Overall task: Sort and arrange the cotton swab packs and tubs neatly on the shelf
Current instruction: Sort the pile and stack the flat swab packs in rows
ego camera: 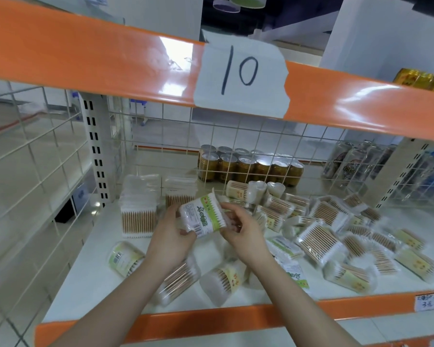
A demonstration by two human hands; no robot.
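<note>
On the white shelf (90,279), far left, neat stacks of clear packs of wooden-stemmed cotton swabs (138,216) stand upright. At centre, the left hand (172,236) and right hand (238,229) each curl their grip around one green-labelled clear plastic pack of white swabs (202,216), held above the shelf. Clear round tubs (221,279) lie toppled below; loose packs (321,231) sprawl rightward. Lowering the slick pack could nudge a tub, which looks likely to roll off the front edge.
</note>
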